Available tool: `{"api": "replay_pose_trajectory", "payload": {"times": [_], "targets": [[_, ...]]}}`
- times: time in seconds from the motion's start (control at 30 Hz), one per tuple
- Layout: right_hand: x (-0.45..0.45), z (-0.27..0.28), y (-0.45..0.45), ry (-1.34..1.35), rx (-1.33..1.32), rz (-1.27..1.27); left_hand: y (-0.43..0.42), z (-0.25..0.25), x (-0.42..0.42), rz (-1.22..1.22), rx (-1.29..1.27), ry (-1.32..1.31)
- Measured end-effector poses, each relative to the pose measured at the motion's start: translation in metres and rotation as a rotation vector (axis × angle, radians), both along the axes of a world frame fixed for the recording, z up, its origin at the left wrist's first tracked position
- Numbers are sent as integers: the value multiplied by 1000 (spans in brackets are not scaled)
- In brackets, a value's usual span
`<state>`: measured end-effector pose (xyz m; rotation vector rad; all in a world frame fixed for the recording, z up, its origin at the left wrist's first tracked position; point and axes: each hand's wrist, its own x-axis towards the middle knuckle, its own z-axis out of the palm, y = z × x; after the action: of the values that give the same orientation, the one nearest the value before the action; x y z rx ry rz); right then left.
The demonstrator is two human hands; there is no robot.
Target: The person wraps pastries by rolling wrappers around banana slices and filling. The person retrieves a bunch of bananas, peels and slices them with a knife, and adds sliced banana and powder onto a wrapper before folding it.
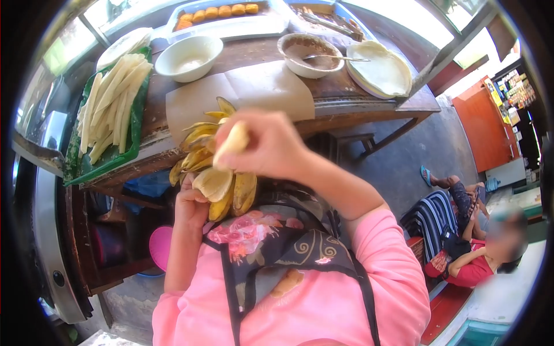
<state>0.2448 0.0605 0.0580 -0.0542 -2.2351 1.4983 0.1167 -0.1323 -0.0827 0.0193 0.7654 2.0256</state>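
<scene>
My right hand (266,143), a little blurred, is closed around a pale peeled banana (235,141) above a bunch of yellow bananas (199,151). Below it, my left hand (190,203) grips an opened banana peel (213,183), its pale inner side facing up. The peel lies against the lower bananas of the bunch, close to my lap. Whether it is still joined to the bunch I cannot tell. Brown paper (265,86) lies flat on the wooden table just behind the bananas.
Long pale strips (112,104) lie on a green tray (135,135) at the left. A white bowl (189,57), a bowl with a spoon (309,55), a plate (380,68) and a tray of browned rolls (231,29) stand on the table. A person (479,254) sits at right.
</scene>
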Motion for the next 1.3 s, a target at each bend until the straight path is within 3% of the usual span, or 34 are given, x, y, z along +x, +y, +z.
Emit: {"api": "replay_pose_trajectory", "payload": {"times": [0.03,0.07,0.1,0.2,0.3,0.4,0.47,0.53,0.6,0.7,0.8,0.83,0.93,1.03,1.17,1.3], "targets": [[-5,3,9,156,-182,-21,-2,-10,-4,-11,20,1],[-13,8,23,215,-173,-128,-4,-16,-6,-31,39,1],[-21,10,44,207,133,-292,-6,-17,-5,-25,55,-21],[-57,-26,95,165,632,-511,-7,-24,-4,-22,51,-36],[-57,-63,113,324,869,-491,-14,-40,-10,-4,-10,62],[-7,-3,108,509,866,-579,-15,-34,-5,-1,20,-17],[43,22,136,488,931,-847,-13,-27,-2,33,-69,-77],[91,33,183,254,895,-1232,-10,-14,2,104,-206,-138],[139,32,227,-204,1091,-1438,-9,-7,1,85,-213,-157],[192,10,289,-576,1178,-1193,-9,-3,1,64,-207,-133],[188,45,304,-884,1000,-1094,-9,-8,0,69,-212,-146],[188,52,313,-831,1104,-1066,-7,-7,0,81,-231,-166],[180,67,347,-577,1028,-1158,-8,-6,1,94,-256,-173],[176,78,350,-424,747,-1137,-11,-14,0,90,-219,-148],[179,71,331,-656,978,-869,-23,-48,-11,-26,-19,-34],[183,40,312,-805,1227,-790,-19,-42,-10,-35,-38,-30]]}}
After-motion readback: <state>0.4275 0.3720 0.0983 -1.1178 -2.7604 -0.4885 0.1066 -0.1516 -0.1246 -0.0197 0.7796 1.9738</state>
